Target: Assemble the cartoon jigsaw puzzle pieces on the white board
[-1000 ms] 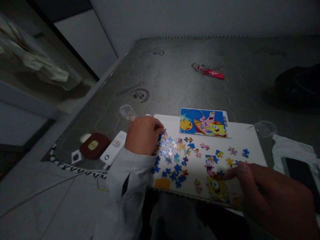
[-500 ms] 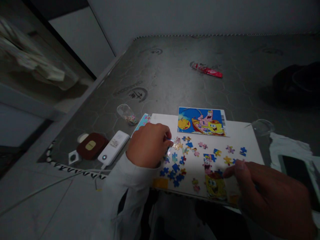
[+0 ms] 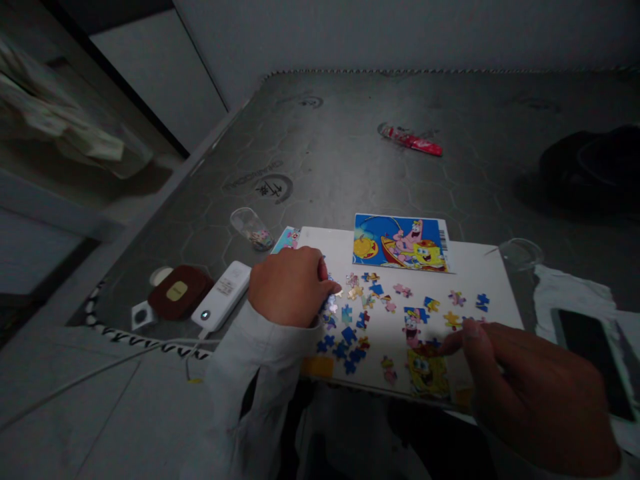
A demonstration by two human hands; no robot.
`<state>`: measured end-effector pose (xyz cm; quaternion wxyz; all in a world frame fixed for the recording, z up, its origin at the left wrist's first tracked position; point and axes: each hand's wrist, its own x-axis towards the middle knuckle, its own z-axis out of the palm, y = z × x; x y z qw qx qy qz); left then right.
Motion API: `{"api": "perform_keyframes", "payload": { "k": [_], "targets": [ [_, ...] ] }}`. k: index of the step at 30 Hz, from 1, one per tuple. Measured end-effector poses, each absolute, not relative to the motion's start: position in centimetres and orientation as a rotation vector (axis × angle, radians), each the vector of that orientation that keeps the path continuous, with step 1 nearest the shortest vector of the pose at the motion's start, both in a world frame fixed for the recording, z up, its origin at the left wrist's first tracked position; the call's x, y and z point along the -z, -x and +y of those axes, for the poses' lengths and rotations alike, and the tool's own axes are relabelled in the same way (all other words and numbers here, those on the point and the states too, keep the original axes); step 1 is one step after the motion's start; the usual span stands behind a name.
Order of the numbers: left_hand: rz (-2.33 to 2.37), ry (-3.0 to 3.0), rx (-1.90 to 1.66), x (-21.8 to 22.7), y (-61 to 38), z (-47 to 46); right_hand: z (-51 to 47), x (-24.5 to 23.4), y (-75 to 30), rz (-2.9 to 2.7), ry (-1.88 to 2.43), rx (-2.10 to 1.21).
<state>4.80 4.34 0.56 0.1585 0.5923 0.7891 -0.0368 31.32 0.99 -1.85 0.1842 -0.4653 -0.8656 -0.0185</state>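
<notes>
My left hand is over the left part of a white board. Its fingers are bent, and thumb and forefinger close on a small jigsaw puzzle piece, mostly hidden. My right hand hovers low at the board's right, thumb and forefinger apart, the forefinger's tip beside a joined strip of puzzle pieces showing a yellow cartoon face. Loose blue pieces lie between the hands, with pink and yellow pieces farther up. A blue picture card rests at the board's far edge.
Left of the board are a clear cup with small bits inside, a white power bank with a cable, and a brown case. A phone lies on white paper at right. Farther back is a red wrapper.
My left hand has shifted slightly left over the loose pieces, and the blue bit seen at its fingertips no longer shows. My right hand stays beside the joined strip. The whole view has drifted slightly.
</notes>
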Motion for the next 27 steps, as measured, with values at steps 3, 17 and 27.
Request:
{"api": "perform_keyframes", "payload": {
  "k": [3,17,27],
  "targets": [
    [2.219,-1.718,0.094,-0.9,-4.9,4.2,1.0,1.7,-31.3,-2.447,1.341,0.038],
    [1.721,-2.082,0.192,-0.7,-6.4,3.9,0.8,1.8,-31.3,-2.419,1.421,0.015],
    [1.590,-2.170,0.172,-0.6,-6.9,3.9,0.8,1.7,-31.4,-2.438,1.395,0.024]
  ]
}}
